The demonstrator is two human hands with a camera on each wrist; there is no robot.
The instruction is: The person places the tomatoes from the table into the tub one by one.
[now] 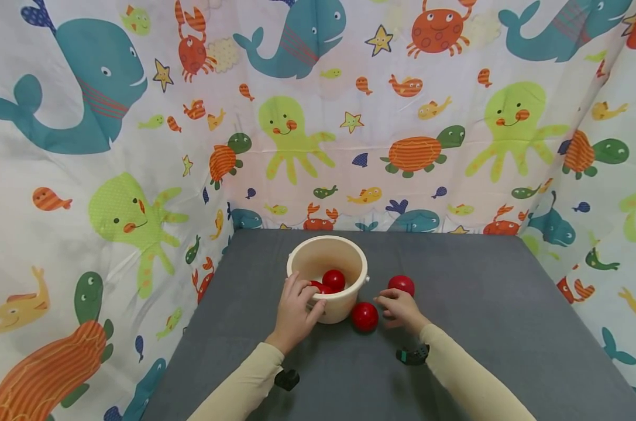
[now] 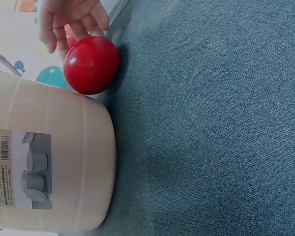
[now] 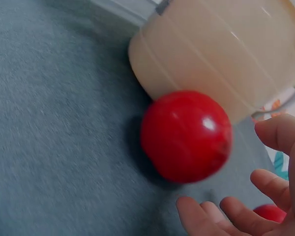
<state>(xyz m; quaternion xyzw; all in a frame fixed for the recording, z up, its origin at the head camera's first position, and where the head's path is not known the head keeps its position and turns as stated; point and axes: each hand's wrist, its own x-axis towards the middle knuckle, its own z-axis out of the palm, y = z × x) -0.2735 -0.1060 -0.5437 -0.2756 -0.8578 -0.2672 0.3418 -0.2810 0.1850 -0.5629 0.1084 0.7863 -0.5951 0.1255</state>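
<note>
The left hand's grip (image 1: 295, 313) curls over the rim of a round, cream plastic bucket (image 1: 336, 311) with shiny red balls (image 1: 334, 280) inside. The right hand's grip (image 1: 402, 310), fingers parted, holds nothing near a glossy red ball (image 1: 364, 317) beside the bucket on the grey worktop (image 1: 481, 304); a second red ball (image 1: 401, 285) sits behind. Reaching seems underway; closing around one ball looks needed.

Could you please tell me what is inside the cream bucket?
The cream bucket holds red balls: one shows clearly, with more red in front, partly covered by the near rim and left hand. What lies beneath is hidden, so the count cannot be told.
</note>
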